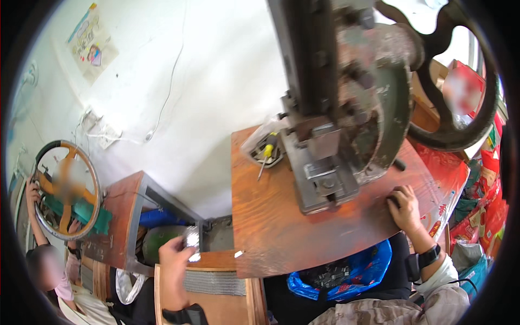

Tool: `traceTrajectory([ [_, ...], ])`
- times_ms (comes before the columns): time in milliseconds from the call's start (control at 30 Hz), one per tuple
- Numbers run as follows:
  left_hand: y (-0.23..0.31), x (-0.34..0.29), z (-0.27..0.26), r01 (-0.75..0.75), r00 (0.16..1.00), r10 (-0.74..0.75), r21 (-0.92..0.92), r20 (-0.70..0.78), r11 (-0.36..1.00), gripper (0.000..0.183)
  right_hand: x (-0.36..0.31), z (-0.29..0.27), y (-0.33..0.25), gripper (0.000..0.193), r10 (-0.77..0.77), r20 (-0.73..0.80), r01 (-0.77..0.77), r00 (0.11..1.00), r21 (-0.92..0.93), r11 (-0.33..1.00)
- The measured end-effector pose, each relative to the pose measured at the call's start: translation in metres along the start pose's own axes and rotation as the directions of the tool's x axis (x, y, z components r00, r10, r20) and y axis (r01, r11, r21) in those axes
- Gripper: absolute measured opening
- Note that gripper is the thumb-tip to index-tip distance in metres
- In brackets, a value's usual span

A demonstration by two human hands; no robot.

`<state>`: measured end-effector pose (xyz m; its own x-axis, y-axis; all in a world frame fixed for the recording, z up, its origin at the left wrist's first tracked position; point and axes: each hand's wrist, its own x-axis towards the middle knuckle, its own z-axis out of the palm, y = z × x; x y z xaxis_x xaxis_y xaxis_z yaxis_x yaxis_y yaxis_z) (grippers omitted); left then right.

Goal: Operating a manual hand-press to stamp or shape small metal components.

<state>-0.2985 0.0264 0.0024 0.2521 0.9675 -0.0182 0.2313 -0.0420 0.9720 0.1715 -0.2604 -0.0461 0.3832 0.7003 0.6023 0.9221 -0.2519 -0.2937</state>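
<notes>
Currently I see the left hand (174,259) pinching a shiny silver piece (192,245), fingertips closed on it | piece: over the wooden tray (208,306), left of the table (265,227) | right hand (406,210): on tabletop near the press (326,187), fingers curled, grip I cannot tell | blue bag (381,265) below table edge

We had a single head view (fisheye, left of the pair), looking down and forward from above the wooden tabletop (265,238). We got the press machine (352,97) close up, right of centre, the left hand (174,260) and right hand (405,210) near and lower, the white wall (227,70) farther back. Edges bowed toward the black rim.
</notes>
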Motion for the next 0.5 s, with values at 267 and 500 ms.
traceTrajectory([
  [267,0.130,0.037,0.237,-0.390,0.909,0.283,0.389,0.305,0.835,0.042,0.000,-0.005,0.004,0.016,0.001,-0.006,0.000,1.000,0.093,0.996],
  [500,0.137,0.036,0.293,-0.499,0.866,0.421,0.432,0.269,0.751,0.039,-0.004,-0.003,0.012,0.016,-0.005,-0.008,0.006,1.000,0.104,0.995],
])
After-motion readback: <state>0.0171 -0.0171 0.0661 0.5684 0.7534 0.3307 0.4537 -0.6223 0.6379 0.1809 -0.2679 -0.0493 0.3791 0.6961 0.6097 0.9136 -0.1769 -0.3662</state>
